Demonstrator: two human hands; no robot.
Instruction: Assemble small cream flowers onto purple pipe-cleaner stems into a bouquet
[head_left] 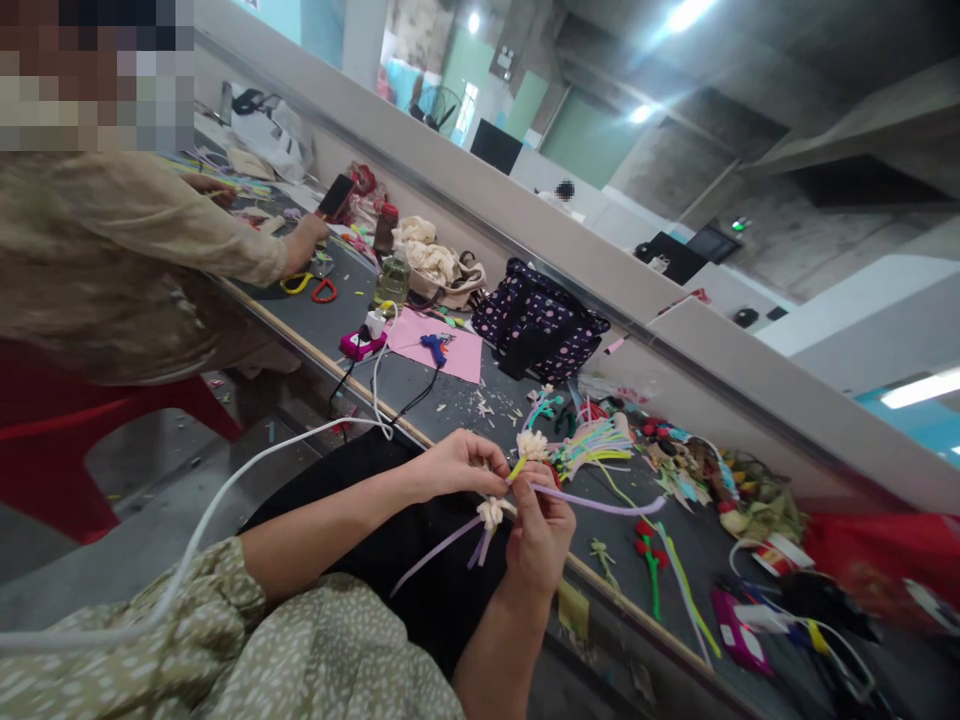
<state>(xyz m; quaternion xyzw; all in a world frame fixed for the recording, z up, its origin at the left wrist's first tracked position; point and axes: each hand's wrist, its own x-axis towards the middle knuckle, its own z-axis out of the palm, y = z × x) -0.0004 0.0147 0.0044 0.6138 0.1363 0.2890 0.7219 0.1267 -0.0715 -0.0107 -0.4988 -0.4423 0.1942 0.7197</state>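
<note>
My left hand [459,463] pinches the stem of a small cream pipe-cleaner flower [531,444] with a yellow-green stem. Just below it, my right hand [541,530] is closed around a lilac pipe cleaner [600,503] and a second cream flower [491,513], whose lilac ends trail down to the left. Both hands work close together above the near edge of the grey table [420,390]. A pile of coloured pipe cleaners [596,440] lies just beyond my hands.
A blue glue gun [433,347] rests on pink paper [457,352]. A dotted dark bag [536,320], a bottle [392,280] and craft scraps [720,480] line the back wall. At the left another person's hand [307,240] holds a phone. A white cable [247,470] crosses my lap.
</note>
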